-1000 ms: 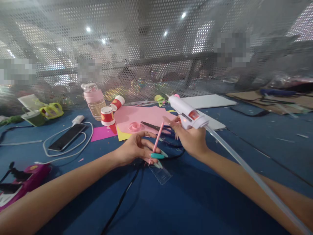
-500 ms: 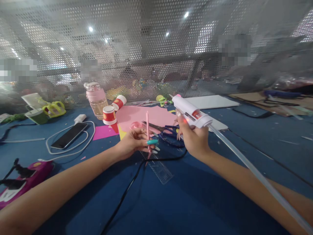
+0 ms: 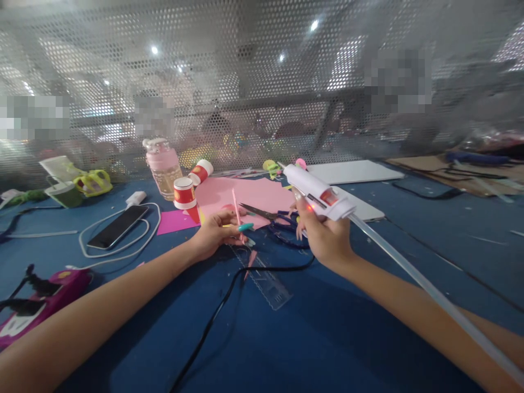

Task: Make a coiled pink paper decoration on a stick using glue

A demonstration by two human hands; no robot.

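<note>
My left hand (image 3: pixel 219 233) pinches a thin pink stick (image 3: pixel 236 206) that stands nearly upright, leaning a little left. My right hand (image 3: pixel 325 234) is wrapped round a white glue gun (image 3: pixel 313 191), its nozzle pointing up and left and a long clear glue stick (image 3: pixel 401 256) coming out of its back. Between the hands lie scissors with dark blue handles (image 3: pixel 286 238), partly on pink paper (image 3: pixel 257 191). Below my left hand are a clear ruler (image 3: pixel 272 289) and a small pink scrap (image 3: pixel 251 262), with a black cable (image 3: pixel 216 314) crossing the ruler.
At the left are a phone (image 3: pixel 118 226) with a white cable, a purple power strip (image 3: pixel 45 303) and a green cup (image 3: pixel 64 194). A pink-lidded bottle (image 3: pixel 161 169) and red-and-white paper cups (image 3: pixel 185 192) stand behind. White boards (image 3: pixel 352 171) lie back right.
My left hand has moved slightly left and the pink stick now tilts left. The glue gun has shifted slightly left and down in my right hand.
</note>
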